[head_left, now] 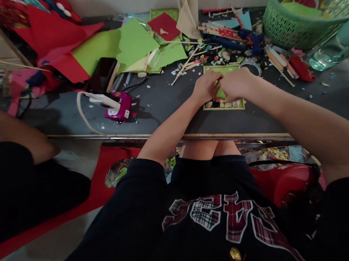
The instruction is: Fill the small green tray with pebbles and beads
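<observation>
In front of me on the dark tabletop lies a small rectangular frame (236,108) with a thin pale border and a light green inside. A row of pebbles (216,104) in black, white and pinkish tones runs along its near edge. Over its left side, my left hand (207,86) is closed, fingers curled inward. My right hand (235,85) is closed as well, knuckles up, beside the left one and above the frame's middle. Whatever is between the fingers is hidden. Just behind my right wrist sits a roll of tape (256,68).
Loose pebbles (225,55), sticks and a blue glue gun (255,40) lie behind the frame. Green paper (135,41) and a purple power socket (124,104) are leftward. At right stand a green basket (290,29) and a clear bottle (323,57). Another person's arm (17,130) is far left.
</observation>
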Tool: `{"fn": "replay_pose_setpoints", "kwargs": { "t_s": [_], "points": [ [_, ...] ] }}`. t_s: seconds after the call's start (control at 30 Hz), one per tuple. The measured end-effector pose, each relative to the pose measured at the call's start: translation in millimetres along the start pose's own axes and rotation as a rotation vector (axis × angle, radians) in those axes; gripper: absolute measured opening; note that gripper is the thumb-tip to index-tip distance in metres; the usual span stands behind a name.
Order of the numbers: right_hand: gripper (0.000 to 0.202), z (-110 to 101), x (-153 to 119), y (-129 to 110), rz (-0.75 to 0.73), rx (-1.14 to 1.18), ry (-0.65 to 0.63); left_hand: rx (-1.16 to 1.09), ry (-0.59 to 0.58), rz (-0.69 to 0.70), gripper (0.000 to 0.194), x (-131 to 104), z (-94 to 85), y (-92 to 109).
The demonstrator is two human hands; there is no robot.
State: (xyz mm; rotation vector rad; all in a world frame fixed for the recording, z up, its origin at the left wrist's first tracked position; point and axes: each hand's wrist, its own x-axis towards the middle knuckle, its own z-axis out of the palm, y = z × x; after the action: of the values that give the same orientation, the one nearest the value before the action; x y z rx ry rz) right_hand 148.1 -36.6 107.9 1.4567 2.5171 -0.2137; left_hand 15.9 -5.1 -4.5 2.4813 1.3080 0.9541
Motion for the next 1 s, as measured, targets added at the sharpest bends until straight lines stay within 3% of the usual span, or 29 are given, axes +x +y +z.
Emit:
{"fn": "replay_pose_setpoints", "kwargs": {
  "t_s": [0.1,0.17,0.27,0.43,0.53,0.63,0.73,0.87,1.0],
  "points": [
    [0.038,-14.5,8.1,-3.1,0.166,-0.197,-0.306,0.035,-0.045,-0.036,0.018,1.0,0.1,1.8],
    [0.043,-22.7,12.6,-6.5,0.212,-0.14,-0.498,0.078,-0.098,-0.087,0.019,2.6,0.2,3.1],
    [0.042,-25.8,19.8,-10.1,0.255,-0.003,-0.618,0.081,-0.138,-0.144,0.024,4.0,-1.6,5.2],
    [0.04,-20.6,29.8,-8.8,0.351,0.021,-0.627,0.05,-0.121,-0.104,0.019,1.8,-8.2,7.8],
    [0.046,-16.0,29.6,2.5,0.299,0.112,-0.528,0.039,-0.106,-0.093,0.016,0.2,-10.1,8.8],
    [0.04,-9.3,24.5,18.9,0.219,0.274,-0.546,0.018,-0.095,-0.066,0.015,0.3,-9.5,9.8],
    [0.031,-5.0,20.0,28.1,0.247,0.349,-0.547,0.046,-0.117,-0.068,0.018,2.0,-9.2,11.8],
    [0.021,-7.6,23.1,21.3,0.28,0.316,-0.593,0.103,-0.151,-0.086,0.018,3.4,-10.3,14.2],
    [0.027,-12.9,34.0,11.4,0.327,0.271,-0.652,0.118,-0.134,-0.066,0.012,2.5,-11.6,15.5]
  ]
}}
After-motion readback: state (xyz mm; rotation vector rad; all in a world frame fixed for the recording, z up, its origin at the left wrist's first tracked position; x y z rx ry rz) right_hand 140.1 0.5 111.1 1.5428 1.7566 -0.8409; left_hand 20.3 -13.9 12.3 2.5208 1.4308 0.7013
